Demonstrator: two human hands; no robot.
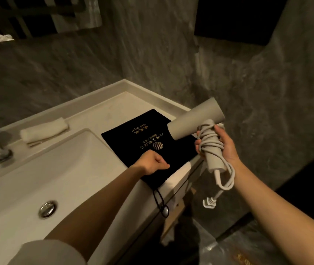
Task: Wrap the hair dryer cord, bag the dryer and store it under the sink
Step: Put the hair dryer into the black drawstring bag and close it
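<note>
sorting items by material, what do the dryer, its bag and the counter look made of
Hair dryer: likely matte plastic, with a smooth, even grey, glare-free shell. Black bag: soft fabric, lying flat with a drawstring and gold printing. Countertop: probably glossy ceramic or stone, pale and smooth.

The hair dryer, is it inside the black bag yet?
No, the right hand holds the hair dryer above the black bag, which lies flat on the counter.
</note>
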